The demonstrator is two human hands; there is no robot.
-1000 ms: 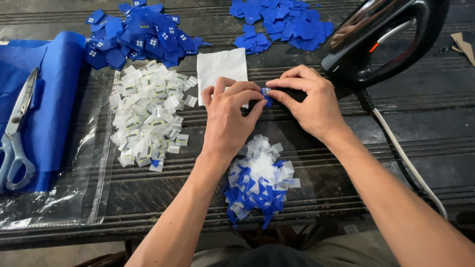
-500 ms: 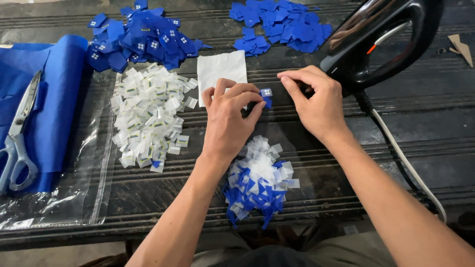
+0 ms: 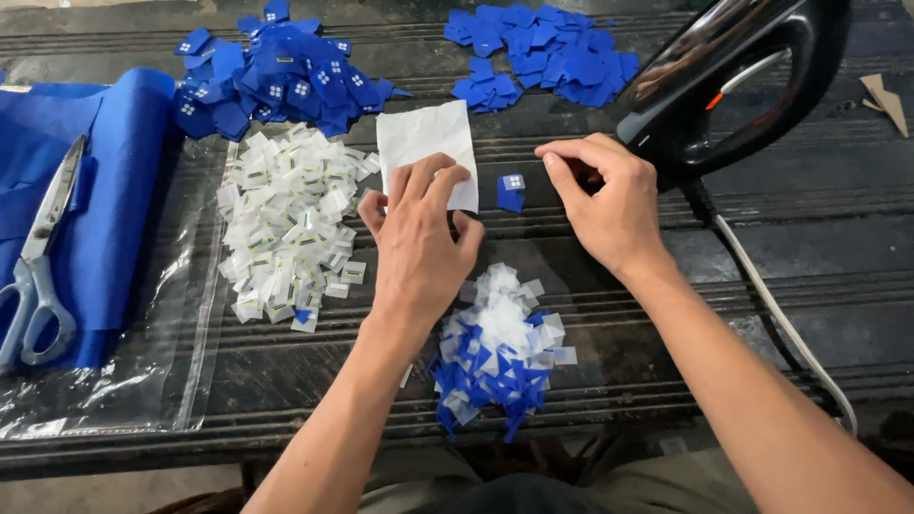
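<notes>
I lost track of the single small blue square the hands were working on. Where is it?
In the head view, the small blue square lies alone on the dark table, between the left hand and right hand, beside the white cloth piece.

You get soft, even daylight and sharp focus; glare streaks the iron at upper right.

A small royal-blue square patch with a white four-pane mark lies on a dark, nearly black ribbed tabletop, beside a plain white paper sheet. Heaps of blue patches, plain blue squares, white labels and mixed blue-and-white scraps surround it. Blue cloth carries silver scissors, and a glossy black iron has a white cord.
</notes>
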